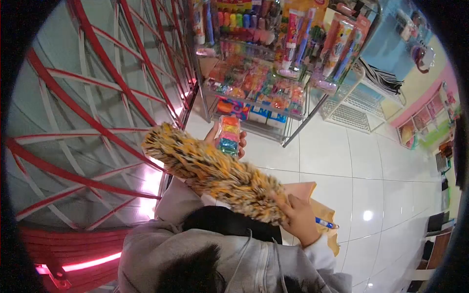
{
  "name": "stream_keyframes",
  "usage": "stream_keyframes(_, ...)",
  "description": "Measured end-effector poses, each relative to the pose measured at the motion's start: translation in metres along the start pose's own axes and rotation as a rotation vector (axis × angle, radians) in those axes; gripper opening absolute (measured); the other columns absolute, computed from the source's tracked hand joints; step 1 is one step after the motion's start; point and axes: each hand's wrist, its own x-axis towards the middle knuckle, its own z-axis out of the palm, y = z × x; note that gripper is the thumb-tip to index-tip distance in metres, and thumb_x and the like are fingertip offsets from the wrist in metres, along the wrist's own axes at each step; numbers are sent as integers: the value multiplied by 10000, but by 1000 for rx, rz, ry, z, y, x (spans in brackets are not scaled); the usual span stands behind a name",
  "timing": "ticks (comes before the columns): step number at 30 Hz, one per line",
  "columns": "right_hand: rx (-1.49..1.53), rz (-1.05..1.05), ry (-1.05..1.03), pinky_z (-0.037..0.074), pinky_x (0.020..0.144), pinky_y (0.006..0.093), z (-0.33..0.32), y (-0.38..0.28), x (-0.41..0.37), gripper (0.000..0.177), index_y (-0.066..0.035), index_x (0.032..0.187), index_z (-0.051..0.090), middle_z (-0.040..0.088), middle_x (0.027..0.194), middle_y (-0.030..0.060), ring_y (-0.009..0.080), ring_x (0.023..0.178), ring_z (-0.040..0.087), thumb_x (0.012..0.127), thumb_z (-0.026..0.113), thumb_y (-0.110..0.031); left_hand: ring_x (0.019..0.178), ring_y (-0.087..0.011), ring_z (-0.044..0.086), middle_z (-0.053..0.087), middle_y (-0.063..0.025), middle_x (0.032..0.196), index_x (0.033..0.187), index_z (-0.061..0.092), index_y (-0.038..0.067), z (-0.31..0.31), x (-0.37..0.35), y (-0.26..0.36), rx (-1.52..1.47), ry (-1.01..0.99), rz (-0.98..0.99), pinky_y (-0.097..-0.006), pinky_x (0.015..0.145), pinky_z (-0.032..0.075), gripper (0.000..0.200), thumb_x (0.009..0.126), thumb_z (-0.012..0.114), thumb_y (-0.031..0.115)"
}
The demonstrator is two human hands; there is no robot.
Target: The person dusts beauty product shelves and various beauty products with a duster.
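Observation:
A fluffy orange, black and white duster (210, 171) stretches diagonally across the front of my body. My right hand (299, 219) is wrapped around its lower right end, where a blue stick end (326, 223) pokes out beyond the fist. Past the duster, my left hand (241, 142) holds a small clear pack of coloured blocks (229, 134), with red, yellow, pink and teal showing. The duster hides the left wrist and the lower palm. Brown paper or card (303, 190) shows beside my right hand.
A metal display rack (254, 100) ahead carries packaged goods, with toothbrush-and-toothpaste packs (337, 49) hanging at its front. A red folding lattice gate (93, 97) runs close along the left. White wire shelves (349, 115) stand at the back right over white floor tiles (366, 190).

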Motion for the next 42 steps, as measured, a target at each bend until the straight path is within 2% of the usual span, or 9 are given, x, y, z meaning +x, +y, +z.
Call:
stream_keyframes(5,-16,-132,24,498,557,386,15,0,40,809,-332,1364,448,525,828,98,272,683,604,630,663,-68,1281,-245,396,453,-82,1333,1359,424,279,23,-4,-21,137,27,196,-524,1056,349,515,927,400,559)
stream_keyframes(13,360,77,232,497,664,438,55,9,66,514,-76,1123,558,573,952,186,390,783,591,619,647,-32,1045,-279,584,602,-116,1111,1201,549,146,-46,-53,-9,476,-3,247,-505,939,443,350,971,418,376)
stream_keyframes(17,358,220,296,495,672,446,43,6,67,432,-43,1053,562,574,972,190,396,807,589,629,638,-14,801,-269,645,660,-100,931,1053,600,61,28,-26,-42,345,468,215,-458,816,506,298,976,398,265)
stream_keyframes(18,309,220,267,496,668,443,39,-1,67,427,-44,1051,564,573,977,188,393,810,590,631,639,-12,816,-268,642,658,-96,949,1075,580,48,-18,-28,-32,130,46,185,-449,823,505,291,967,408,257)
stream_keyframes(23,164,90,282,505,609,415,56,-20,36,607,-157,1222,538,561,942,142,338,762,602,635,670,-70,1171,-306,510,466,-193,1314,1365,372,58,23,-19,-59,230,188,313,-450,963,454,489,962,428,331)
stream_keyframes(28,88,10,116,507,579,395,35,-29,38,738,-243,1346,472,551,895,126,305,696,603,650,668,-95,1328,-318,344,249,-205,1482,1456,208,85,13,-3,-38,28,140,152,-487,1057,364,639,959,422,425)
stream_keyframes(30,86,58,158,508,582,401,35,-22,43,697,-225,1316,493,551,894,129,308,687,604,655,674,-100,1330,-322,344,251,-201,1485,1454,224,86,30,-8,-61,520,-74,362,-510,1061,349,645,955,413,448)
stream_keyframes(35,130,161,214,506,587,409,44,-17,57,593,-180,1233,533,551,889,134,311,697,611,666,690,-112,1254,-346,445,407,-107,1420,1429,294,76,-14,-23,-48,224,237,269,-502,1044,378,656,930,469,465)
stream_keyframes(42,143,22,-3,503,615,412,33,-26,40,501,-138,1155,570,558,864,147,332,730,610,669,694,-112,1108,-319,541,500,-157,1309,1375,374,53,-18,-14,-48,329,442,439,-495,990,421,551,965,369,422)
